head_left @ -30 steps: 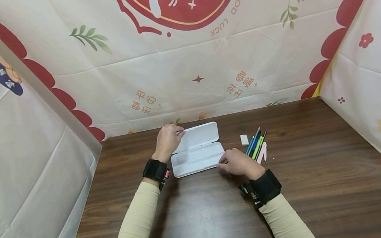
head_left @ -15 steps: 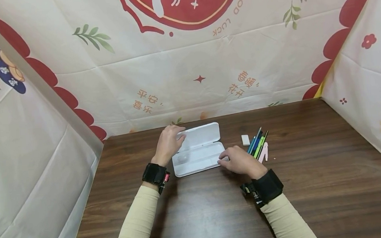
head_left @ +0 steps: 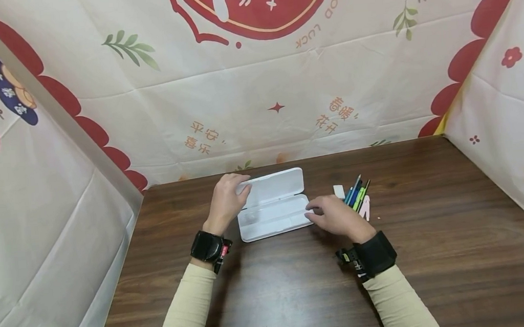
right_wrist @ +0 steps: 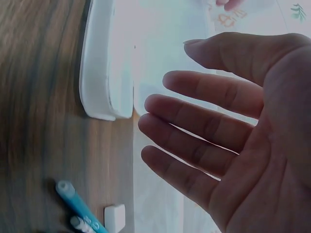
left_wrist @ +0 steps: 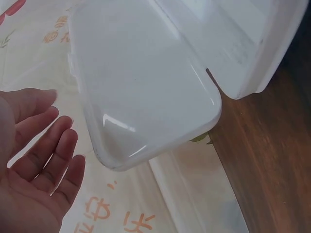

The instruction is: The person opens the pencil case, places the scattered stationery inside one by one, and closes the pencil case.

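Note:
A white pencil case (head_left: 273, 219) lies unfolded on the wooden table, its lid (head_left: 278, 184) tipped back toward the cloth wall. Nothing shows inside its compartments. My left hand (head_left: 228, 199) hovers at the lid's left corner; in the left wrist view, a gap separates its loosely bent fingers (left_wrist: 60, 145) from the lid. At the case's right end is my right hand (head_left: 337, 216), and the right wrist view shows its fingers (right_wrist: 194, 131) spread and holding nothing.
To the right of the case lie several pens and pencils (head_left: 358, 195), a white eraser (head_left: 339, 192) and a pale pink forked item (head_left: 365, 206), partly hidden by my right hand. A printed cloth (head_left: 256, 92) closes off the back and sides of the table.
My left hand has drawn back a little from the lid's corner, its thumb and fingers parting. My right hand has shifted slightly away from the case's front right corner. The case stays unfolded.

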A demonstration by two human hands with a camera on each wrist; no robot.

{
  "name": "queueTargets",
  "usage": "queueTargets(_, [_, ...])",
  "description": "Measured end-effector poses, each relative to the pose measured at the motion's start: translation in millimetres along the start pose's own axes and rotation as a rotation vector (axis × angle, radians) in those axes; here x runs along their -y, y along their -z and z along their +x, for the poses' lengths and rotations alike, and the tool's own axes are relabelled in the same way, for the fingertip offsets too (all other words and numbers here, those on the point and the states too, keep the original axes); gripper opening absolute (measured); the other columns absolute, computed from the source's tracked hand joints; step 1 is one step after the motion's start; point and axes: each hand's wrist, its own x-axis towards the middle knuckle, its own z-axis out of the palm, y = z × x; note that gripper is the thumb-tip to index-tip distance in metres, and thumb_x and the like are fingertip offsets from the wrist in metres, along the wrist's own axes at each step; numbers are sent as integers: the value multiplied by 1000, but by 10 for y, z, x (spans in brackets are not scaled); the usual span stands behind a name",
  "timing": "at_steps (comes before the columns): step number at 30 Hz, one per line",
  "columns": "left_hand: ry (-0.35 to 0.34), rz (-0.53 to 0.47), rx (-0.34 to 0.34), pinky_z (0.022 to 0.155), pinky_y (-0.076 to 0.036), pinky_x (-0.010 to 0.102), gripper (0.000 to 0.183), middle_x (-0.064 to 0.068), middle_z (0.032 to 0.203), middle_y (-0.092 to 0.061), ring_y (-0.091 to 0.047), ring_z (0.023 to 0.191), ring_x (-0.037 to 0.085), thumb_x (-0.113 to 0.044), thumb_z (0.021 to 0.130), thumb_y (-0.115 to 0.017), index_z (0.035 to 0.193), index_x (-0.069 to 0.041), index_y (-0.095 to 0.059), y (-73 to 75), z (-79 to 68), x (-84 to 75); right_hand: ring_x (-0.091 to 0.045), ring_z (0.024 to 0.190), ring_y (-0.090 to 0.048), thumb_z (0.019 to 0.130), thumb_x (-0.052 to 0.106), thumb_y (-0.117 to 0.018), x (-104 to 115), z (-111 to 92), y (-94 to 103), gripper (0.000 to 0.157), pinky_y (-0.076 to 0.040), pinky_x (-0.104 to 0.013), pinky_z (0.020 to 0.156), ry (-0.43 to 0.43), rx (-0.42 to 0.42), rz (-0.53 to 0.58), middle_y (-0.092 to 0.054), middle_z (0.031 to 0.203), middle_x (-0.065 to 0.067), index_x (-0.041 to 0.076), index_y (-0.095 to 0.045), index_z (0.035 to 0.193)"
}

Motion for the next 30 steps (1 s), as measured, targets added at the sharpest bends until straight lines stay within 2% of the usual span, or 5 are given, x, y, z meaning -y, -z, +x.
queueTargets(10, [5, -32, -58, 73, -55, 41, 19, 14, 89, -74, -64, 83, 23, -8, 81, -70, 97, 0, -73, 11, -213, -19, -20, 84, -64, 89, 18, -62, -96, -34, 102, 24, -55, -46, 75, -31, -38, -1, -72, 95, -12, 0, -71, 103])
queueTargets(16, [20, -38, -61, 68, -55, 40, 17, 13, 90, -75, -65, 80, 22, -7, 80, -70, 95, 0, -74, 0, -276, 6, -20, 83, -64, 90, 20, -62, -157, -54, 152, 25, -55, -46, 73, -55, -54, -8, -72, 95, -12, 2, -71, 103])
queueTargets(22, [50, -80, -35, 61, -54, 38, 15, 12, 89, -74, -65, 78, 22, -9, 83, -68, 94, 0, -74, 13, -310, 13, -20, 78, -62, 90, 17, -62, -273, -126, 267, 22, -54, -44, 68, -53, -98, -13, -71, 90, -12, 1, -70, 102])
queueTargets(30, [89, -118, -23, 65, -57, 38, 15, 12, 85, -73, -65, 77, 20, -10, 85, -67, 93, 1, -74, 38, -345, 36, -26, 80, -60, 91, 18, -60, -433, -244, 465, 28, -54, -49, 72, -145, -108, -38, -70, 94, -17, -2, -67, 109])
